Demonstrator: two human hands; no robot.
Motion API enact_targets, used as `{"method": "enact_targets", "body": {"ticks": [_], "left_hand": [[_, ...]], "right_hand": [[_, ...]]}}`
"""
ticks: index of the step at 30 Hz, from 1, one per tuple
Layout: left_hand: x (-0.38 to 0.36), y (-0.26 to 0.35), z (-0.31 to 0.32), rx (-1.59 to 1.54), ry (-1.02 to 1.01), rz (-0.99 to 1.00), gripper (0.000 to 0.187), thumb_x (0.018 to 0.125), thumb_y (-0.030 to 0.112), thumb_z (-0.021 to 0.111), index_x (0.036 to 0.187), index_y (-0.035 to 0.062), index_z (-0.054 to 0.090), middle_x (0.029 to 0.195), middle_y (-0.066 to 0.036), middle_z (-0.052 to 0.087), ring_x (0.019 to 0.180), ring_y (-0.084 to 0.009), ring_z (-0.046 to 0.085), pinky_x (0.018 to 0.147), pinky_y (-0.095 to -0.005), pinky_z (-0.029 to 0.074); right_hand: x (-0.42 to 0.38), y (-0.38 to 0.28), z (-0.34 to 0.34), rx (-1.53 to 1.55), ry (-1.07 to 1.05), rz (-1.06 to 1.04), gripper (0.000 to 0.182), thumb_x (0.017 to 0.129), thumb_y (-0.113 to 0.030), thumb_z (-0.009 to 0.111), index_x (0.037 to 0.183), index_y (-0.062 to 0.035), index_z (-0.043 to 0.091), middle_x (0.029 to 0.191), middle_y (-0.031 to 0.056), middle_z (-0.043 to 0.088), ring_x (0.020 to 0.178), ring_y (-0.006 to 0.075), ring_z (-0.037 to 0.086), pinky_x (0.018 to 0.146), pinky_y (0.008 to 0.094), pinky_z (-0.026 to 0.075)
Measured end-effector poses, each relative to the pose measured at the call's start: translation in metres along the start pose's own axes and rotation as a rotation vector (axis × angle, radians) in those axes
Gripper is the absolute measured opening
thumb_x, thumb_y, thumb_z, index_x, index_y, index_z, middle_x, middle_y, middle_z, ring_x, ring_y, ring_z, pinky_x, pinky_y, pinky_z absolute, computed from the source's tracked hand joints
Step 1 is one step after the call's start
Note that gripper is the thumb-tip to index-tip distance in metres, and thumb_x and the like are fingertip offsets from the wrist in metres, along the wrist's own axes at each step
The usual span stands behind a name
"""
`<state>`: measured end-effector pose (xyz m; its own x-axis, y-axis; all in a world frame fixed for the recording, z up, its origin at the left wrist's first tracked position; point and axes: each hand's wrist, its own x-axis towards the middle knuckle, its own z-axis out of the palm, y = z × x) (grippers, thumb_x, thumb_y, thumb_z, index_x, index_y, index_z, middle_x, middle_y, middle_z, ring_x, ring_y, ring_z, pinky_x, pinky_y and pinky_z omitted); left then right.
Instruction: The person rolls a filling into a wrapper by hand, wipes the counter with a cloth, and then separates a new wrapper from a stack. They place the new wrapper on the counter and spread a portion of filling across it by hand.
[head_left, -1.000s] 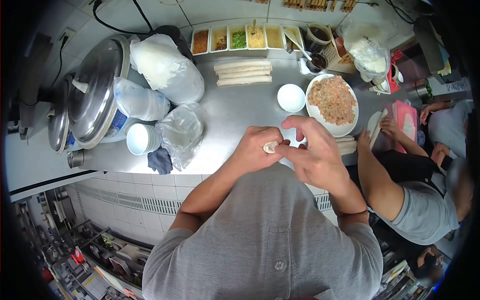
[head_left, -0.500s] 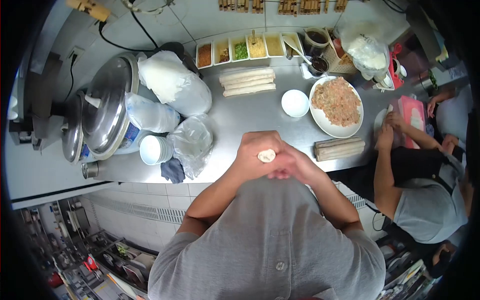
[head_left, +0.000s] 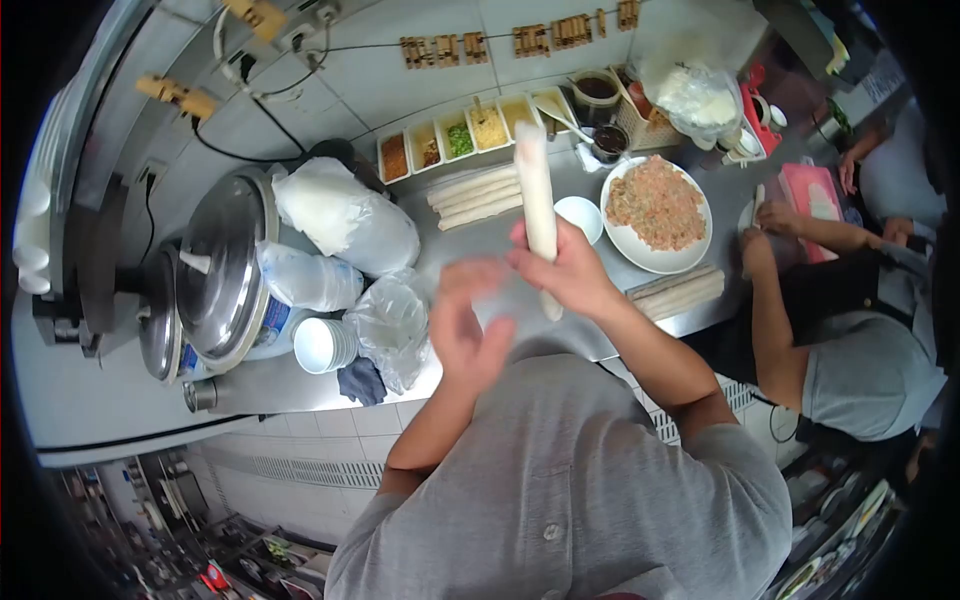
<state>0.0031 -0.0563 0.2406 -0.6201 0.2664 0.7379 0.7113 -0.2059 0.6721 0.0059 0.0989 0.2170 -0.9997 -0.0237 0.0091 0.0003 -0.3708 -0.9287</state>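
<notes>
White roll (head_left: 537,200), just one, clasped by the right grip (head_left: 568,265); left grip (head_left: 468,328) spread loose.

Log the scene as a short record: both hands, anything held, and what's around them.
Right hand: gripping a long pale roll
Left hand: open, blurred, nothing visibly held
Toward wall: more pale rolls before filled tubs
Right side: plate of minced mixture, white bowl at its left
Near edge: second roll group
Co-worker's hand: farther right
</notes>
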Motion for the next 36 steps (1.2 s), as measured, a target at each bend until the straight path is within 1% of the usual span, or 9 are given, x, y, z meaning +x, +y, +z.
{"method": "enact_targets", "body": {"ticks": [3, 7, 10, 12, 14, 16, 26, 30, 36], "left_hand": [[0.023, -0.004, 0.012, -0.075, 0.358, -0.329, 0.028, 0.082, 0.018, 0.077, 0.101, 0.0039, 0.062, 0.098, -0.007, 0.065, 0.084, -0.0163, 0.064, 0.088, -0.0387, 0.050], [0.003, -0.029, 0.006, -0.307, -0.016, -0.661, 0.018, 0.093, 0.018, 0.070, 0.097, 0.0031, 0.060, 0.085, -0.002, 0.060, 0.078, -0.0076, 0.057, 0.068, -0.0232, 0.046], [-0.010, -0.035, 0.011, -0.222, 0.040, -0.613, 0.020, 0.091, 0.015, 0.071, 0.085, 0.0043, 0.055, 0.077, -0.001, 0.060, 0.069, -0.0080, 0.053, 0.061, -0.0270, 0.043], [-0.014, -0.035, 0.004, -0.174, -0.023, -0.570, 0.018, 0.090, 0.010, 0.072, 0.086, 0.0043, 0.055, 0.076, -0.003, 0.060, 0.068, -0.0098, 0.054, 0.061, -0.0266, 0.043], [-0.015, -0.034, -0.004, -0.126, -0.082, -0.519, 0.017, 0.088, 0.006, 0.072, 0.087, 0.0042, 0.054, 0.075, -0.004, 0.060, 0.066, -0.0116, 0.054, 0.061, -0.0263, 0.044], [-0.013, -0.033, -0.007, -0.008, -0.134, -0.463, 0.022, 0.082, 0.002, 0.076, 0.087, 0.0045, 0.054, 0.073, -0.007, 0.061, 0.063, -0.0141, 0.055, 0.058, -0.0274, 0.044], [-0.023, -0.033, -0.009, -0.015, -0.046, -0.508, 0.029, 0.084, 0.006, 0.077, 0.081, 0.0070, 0.048, 0.070, -0.005, 0.060, 0.061, -0.0117, 0.054, 0.056, -0.0263, 0.042], [-0.029, -0.039, -0.009, -0.033, -0.084, -0.515, 0.029, 0.083, 0.005, 0.078, 0.082, 0.0075, 0.049, 0.070, -0.005, 0.060, 0.060, -0.0109, 0.053, 0.056, -0.0260, 0.042], [-0.020, -0.033, -0.005, 0.106, -0.091, -0.652, 0.028, 0.081, 0.015, 0.081, 0.078, 0.0053, 0.055, 0.066, -0.005, 0.059, 0.058, -0.0162, 0.055, 0.056, -0.0303, 0.044]], "right_hand": [[-0.011, 0.022, -0.001, -0.372, 0.014, -0.141, 0.017, 0.089, -0.014, 0.070, 0.097, -0.0041, 0.059, 0.088, 0.0054, 0.066, 0.077, 0.0183, 0.066, 0.071, 0.0318, 0.053], [-0.018, 0.039, -0.001, -0.623, -0.075, -0.224, 0.050, 0.078, -0.010, 0.073, 0.123, -0.0003, 0.056, 0.106, 0.0220, 0.068, 0.094, 0.0405, 0.067, 0.078, 0.0422, 0.054], [-0.019, 0.049, -0.023, -0.722, -0.200, -0.163, 0.057, 0.080, -0.010, 0.070, 0.133, -0.0021, 0.052, 0.110, 0.0217, 0.066, 0.099, 0.0377, 0.067, 0.082, 0.0409, 0.054], [-0.007, 0.068, -0.068, -0.954, -0.385, -0.394, 0.052, 0.081, -0.007, 0.068, 0.131, -0.0045, 0.054, 0.115, 0.0192, 0.066, 0.105, 0.0358, 0.064, 0.086, 0.0412, 0.053], [0.005, 0.075, -0.105, -0.876, -0.197, 0.127, 0.051, 0.081, -0.003, 0.064, 0.130, -0.0087, 0.054, 0.115, 0.0134, 0.067, 0.108, 0.0339, 0.061, 0.091, 0.0430, 0.051], [0.015, 0.096, -0.138, -1.187, 0.020, 0.118, 0.050, 0.082, 0.000, 0.058, 0.130, -0.0116, 0.054, 0.114, 0.0100, 0.069, 0.109, 0.0330, 0.060, 0.092, 0.0453, 0.050], [0.029, 0.123, -0.160, -1.423, -0.061, 0.287, 0.055, 0.086, -0.002, 0.052, 0.139, -0.0148, 0.048, 0.110, 0.0104, 0.071, 0.109, 0.0329, 0.060, 0.094, 0.0443, 0.050], [0.030, 0.109, -0.153, -1.408, -0.068, 0.314, 0.053, 0.087, -0.002, 0.054, 0.139, -0.0114, 0.048, 0.104, 0.0101, 0.072, 0.104, 0.0331, 0.062, 0.092, 0.0448, 0.050], [0.004, -0.005, -0.064, -0.662, 0.026, -0.129, 0.049, 0.084, 0.000, 0.062, 0.132, -0.0043, 0.054, 0.097, 0.0037, 0.074, 0.068, 0.0118, 0.054, 0.060, 0.0243, 0.044]]}}
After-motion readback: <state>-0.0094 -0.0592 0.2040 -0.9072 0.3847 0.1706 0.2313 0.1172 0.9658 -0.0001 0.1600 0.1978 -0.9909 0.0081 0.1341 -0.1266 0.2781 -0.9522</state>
